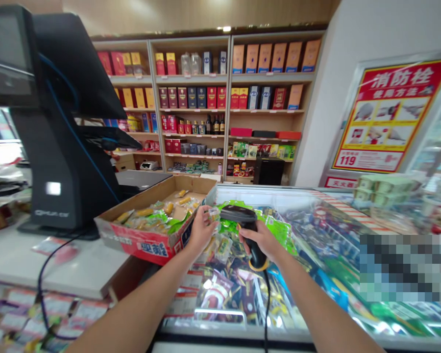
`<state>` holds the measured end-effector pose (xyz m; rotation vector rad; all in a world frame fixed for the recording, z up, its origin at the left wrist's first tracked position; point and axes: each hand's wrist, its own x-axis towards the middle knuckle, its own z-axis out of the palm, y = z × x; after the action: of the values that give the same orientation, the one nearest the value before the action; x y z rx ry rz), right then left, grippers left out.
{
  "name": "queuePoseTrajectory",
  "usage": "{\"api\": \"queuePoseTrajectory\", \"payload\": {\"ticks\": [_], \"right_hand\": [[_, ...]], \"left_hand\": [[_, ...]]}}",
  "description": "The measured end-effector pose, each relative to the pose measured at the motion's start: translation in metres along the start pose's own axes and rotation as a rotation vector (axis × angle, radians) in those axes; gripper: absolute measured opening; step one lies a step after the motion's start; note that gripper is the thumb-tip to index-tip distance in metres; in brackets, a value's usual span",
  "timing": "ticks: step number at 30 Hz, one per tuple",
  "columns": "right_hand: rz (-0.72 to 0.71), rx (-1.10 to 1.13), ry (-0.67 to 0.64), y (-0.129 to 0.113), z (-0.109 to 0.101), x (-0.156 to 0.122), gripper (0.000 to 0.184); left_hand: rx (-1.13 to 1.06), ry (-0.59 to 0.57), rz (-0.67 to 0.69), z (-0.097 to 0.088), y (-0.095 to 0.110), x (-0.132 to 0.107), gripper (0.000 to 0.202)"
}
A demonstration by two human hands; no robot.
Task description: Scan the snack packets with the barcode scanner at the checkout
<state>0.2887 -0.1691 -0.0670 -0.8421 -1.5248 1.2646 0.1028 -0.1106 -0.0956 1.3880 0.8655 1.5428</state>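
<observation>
My right hand (260, 239) is wrapped round the handle of a black barcode scanner (238, 214), its head pointing left and its cable hanging down. Just left of the scanner's head, my left hand (203, 226) pinches a small clear packet (214, 214); its contents are too small to make out. Bright green packets (279, 230) lie behind and to the right of the scanner on the glass top of a freezer. A few clear packets (224, 247) lie below my hands. Left of my left hand stands an open cardboard box (132, 245) with yellow and green snack packets in it.
A black point-of-sale terminal (69, 147) stands on the white counter (84, 269) at the left. Wrapped ice creams show through the freezer glass (220, 294). Egg cartons (382, 189) sit at the right. Shelves (191, 81) of boxed goods line the back wall.
</observation>
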Motion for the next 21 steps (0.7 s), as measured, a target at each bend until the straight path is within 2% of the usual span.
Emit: {"api": "queuePoseTrajectory", "payload": {"ticks": [11, 17, 21], "right_hand": [[0.051, -0.091, -0.049, 0.0061, -0.0029, 0.0026, 0.030], [0.043, -0.079, -0.025, 0.0025, -0.0003, 0.0004, 0.029], [0.003, -0.024, 0.036, 0.0043, 0.0009, 0.0018, 0.026]], "left_hand": [[0.116, 0.016, 0.064, 0.0002, 0.0001, -0.0001, 0.034], [0.096, 0.020, 0.052, -0.0002, -0.0026, 0.0003, 0.035], [0.097, -0.025, 0.030, 0.0001, -0.0054, -0.0007, 0.038]]}}
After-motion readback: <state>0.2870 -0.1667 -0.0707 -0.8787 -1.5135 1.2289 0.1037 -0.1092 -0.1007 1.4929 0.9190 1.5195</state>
